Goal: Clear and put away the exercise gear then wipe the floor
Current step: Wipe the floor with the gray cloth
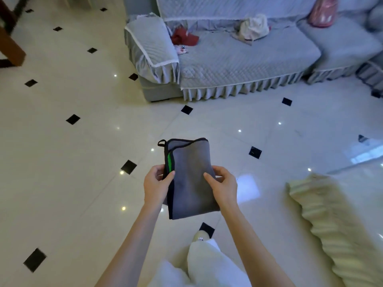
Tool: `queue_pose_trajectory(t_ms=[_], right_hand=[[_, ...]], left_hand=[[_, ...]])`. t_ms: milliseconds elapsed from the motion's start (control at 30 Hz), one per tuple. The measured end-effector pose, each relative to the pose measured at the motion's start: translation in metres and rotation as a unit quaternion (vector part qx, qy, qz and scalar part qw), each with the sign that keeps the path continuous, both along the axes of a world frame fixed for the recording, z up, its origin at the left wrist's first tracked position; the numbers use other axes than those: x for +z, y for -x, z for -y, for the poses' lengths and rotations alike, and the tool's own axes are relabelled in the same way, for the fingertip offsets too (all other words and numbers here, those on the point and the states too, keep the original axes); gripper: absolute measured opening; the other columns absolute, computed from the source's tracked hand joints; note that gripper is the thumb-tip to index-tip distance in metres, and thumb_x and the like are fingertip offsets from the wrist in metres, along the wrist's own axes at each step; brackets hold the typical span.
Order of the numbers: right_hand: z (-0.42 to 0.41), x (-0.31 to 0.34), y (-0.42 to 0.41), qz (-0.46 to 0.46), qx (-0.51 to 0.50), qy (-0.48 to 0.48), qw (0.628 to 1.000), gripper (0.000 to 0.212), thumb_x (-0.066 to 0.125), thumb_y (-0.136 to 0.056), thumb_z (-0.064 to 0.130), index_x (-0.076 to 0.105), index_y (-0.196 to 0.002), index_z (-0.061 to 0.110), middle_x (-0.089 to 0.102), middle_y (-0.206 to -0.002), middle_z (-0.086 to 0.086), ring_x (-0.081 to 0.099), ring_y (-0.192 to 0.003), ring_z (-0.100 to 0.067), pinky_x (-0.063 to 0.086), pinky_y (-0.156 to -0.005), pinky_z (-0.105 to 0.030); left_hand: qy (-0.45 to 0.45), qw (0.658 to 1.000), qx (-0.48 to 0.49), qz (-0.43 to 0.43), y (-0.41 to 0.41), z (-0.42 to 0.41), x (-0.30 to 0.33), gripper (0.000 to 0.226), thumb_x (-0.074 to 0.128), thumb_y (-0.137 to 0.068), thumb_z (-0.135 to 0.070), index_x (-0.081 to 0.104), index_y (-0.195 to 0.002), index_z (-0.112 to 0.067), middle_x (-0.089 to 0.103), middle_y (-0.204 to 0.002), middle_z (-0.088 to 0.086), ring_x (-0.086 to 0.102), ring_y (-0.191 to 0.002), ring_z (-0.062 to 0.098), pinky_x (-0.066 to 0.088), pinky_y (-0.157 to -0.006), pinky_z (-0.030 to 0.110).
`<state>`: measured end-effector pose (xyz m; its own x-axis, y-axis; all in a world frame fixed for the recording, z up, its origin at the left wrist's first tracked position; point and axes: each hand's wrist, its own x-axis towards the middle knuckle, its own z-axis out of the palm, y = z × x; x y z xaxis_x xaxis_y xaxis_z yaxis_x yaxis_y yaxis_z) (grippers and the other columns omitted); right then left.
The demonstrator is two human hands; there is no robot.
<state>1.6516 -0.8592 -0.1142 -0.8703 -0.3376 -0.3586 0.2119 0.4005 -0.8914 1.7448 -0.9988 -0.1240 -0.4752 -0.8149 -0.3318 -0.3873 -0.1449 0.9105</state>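
Observation:
A folded grey cloth (189, 175) with black trim, a small hanging loop and a green strip showing at its left fold is held up in front of me over the floor. My left hand (157, 186) pinches its left edge, thumb on top by the green strip. At the cloth's right edge, my right hand (222, 186) grips it with curled fingers. The glossy cream tiled floor (83, 162) with small black diamond inlays lies below.
A grey quilted sofa (238, 65) with a frilled skirt stands ahead, with a red cloth, a white bag and a pink bag on it. A pale frilled cover (335, 224) hangs at the lower right. Brown wooden furniture (10, 44) is at the upper left. My white-trousered legs show below.

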Motion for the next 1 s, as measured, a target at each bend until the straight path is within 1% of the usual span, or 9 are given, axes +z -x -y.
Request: queue_pose_trajectory(t_ms=[100, 200, 367, 500, 600, 767, 833, 900, 1000], right_hand=[[-0.023, 0.003, 0.034, 0.0, -0.049, 0.013, 0.999, 0.018, 0.066, -0.083, 0.02, 0.064, -0.101, 0.024, 0.067, -0.096, 0.009, 0.062, -0.085, -0.012, 0.048, -0.07, -0.02], [-0.047, 0.004, 0.061, -0.002, -0.101, 0.023, 0.995, 0.016, 0.066, -0.083, 0.02, 0.064, -0.098, 0.025, 0.067, -0.095, 0.012, 0.062, -0.084, -0.01, 0.048, -0.069, -0.019], [-0.078, -0.002, 0.096, 0.005, -0.196, 0.025, 0.98, 0.018, 0.067, -0.081, 0.018, 0.067, -0.099, 0.02, 0.069, -0.093, 0.011, 0.063, -0.082, -0.013, 0.048, -0.069, -0.02], [-0.091, -0.005, 0.125, 0.002, -0.263, 0.028, 0.964, 0.016, 0.068, -0.081, 0.017, 0.067, -0.095, 0.022, 0.069, -0.09, 0.011, 0.064, -0.081, -0.013, 0.046, -0.067, -0.018], [-0.095, -0.003, 0.15, -0.005, -0.318, 0.034, 0.947, 0.014, 0.069, -0.08, 0.015, 0.066, -0.088, 0.026, 0.069, -0.088, 0.011, 0.065, -0.079, -0.015, 0.048, -0.067, -0.021], [-0.116, 0.004, 0.182, -0.03, -0.418, 0.044, 0.907, 0.018, 0.072, -0.078, 0.014, 0.066, -0.083, 0.03, 0.07, -0.083, 0.01, 0.063, -0.075, -0.016, 0.049, -0.068, -0.025], [-0.133, 0.006, 0.186, -0.04, -0.469, 0.039, 0.881, 0.019, 0.072, -0.077, 0.012, 0.066, -0.084, 0.029, 0.07, -0.083, 0.01, 0.063, -0.074, -0.015, 0.05, -0.069, -0.025], [-0.153, 0.007, 0.184, -0.046, -0.521, 0.035, 0.852, 0.018, 0.072, -0.077, 0.011, 0.068, -0.087, 0.025, 0.07, -0.084, 0.009, 0.062, -0.074, -0.015, 0.048, -0.067, -0.024], [-0.187, 0.006, 0.176, -0.058, -0.587, 0.029, 0.807, 0.017, 0.072, -0.078, 0.01, 0.067, -0.085, 0.024, 0.07, -0.083, 0.008, 0.061, -0.071, -0.012, 0.046, -0.063, -0.02]], left_hand=[[-0.005, 0.999, -0.033, -0.013, 0.045, -0.014, 0.004, 0.022, 0.071, -0.079, -0.006, 0.059, -0.096, -0.014, 0.062, -0.088, -0.009, 0.059, -0.083, 0.004, 0.044, -0.07, 0.015], [-0.01, 0.996, -0.08, -0.025, 0.087, -0.029, 0.004, 0.022, 0.07, -0.08, -0.005, 0.06, -0.097, -0.012, 0.062, -0.087, -0.008, 0.059, -0.081, 0.002, 0.045, -0.068, 0.013], [-0.01, 0.986, -0.168, -0.019, 0.149, -0.05, 0.001, 0.022, 0.071, -0.079, -0.003, 0.06, -0.097, -0.008, 0.063, -0.088, -0.002, 0.059, -0.079, 0.005, 0.046, -0.07, 0.015], [-0.011, 0.971, -0.239, -0.014, 0.202, -0.057, -0.001, 0.022, 0.071, -0.079, -0.003, 0.06, -0.096, -0.007, 0.064, -0.091, 0.002, 0.06, -0.081, 0.013, 0.046, -0.074, 0.022], [-0.011, 0.955, -0.296, -0.017, 0.246, -0.063, 0.001, 0.021, 0.07, -0.079, -0.003, 0.059, -0.096, -0.008, 0.063, -0.091, 0.002, 0.06, -0.083, 0.015, 0.046, -0.076, 0.025], [-0.018, 0.916, -0.4, -0.025, 0.312, -0.091, 0.004, 0.021, 0.071, -0.079, -0.005, 0.059, -0.094, -0.013, 0.064, -0.09, -0.002, 0.061, -0.084, 0.014, 0.046, -0.076, 0.027], [-0.024, 0.893, -0.448, -0.029, 0.332, -0.114, 0.005, 0.02, 0.07, -0.079, -0.005, 0.058, -0.09, -0.018, 0.064, -0.09, -0.003, 0.06, -0.083, 0.013, 0.046, -0.075, 0.026], [-0.03, 0.866, -0.498, -0.028, 0.346, -0.14, 0.005, 0.023, 0.07, -0.079, -0.005, 0.057, -0.085, -0.023, 0.064, -0.089, -0.004, 0.06, -0.082, 0.011, 0.046, -0.073, 0.025], [-0.046, 0.822, -0.567, -0.023, 0.364, -0.186, 0.005, 0.02, 0.07, -0.079, -0.006, 0.059, -0.086, -0.021, 0.065, -0.09, -0.002, 0.062, -0.082, 0.014, 0.048, -0.073, 0.026]])
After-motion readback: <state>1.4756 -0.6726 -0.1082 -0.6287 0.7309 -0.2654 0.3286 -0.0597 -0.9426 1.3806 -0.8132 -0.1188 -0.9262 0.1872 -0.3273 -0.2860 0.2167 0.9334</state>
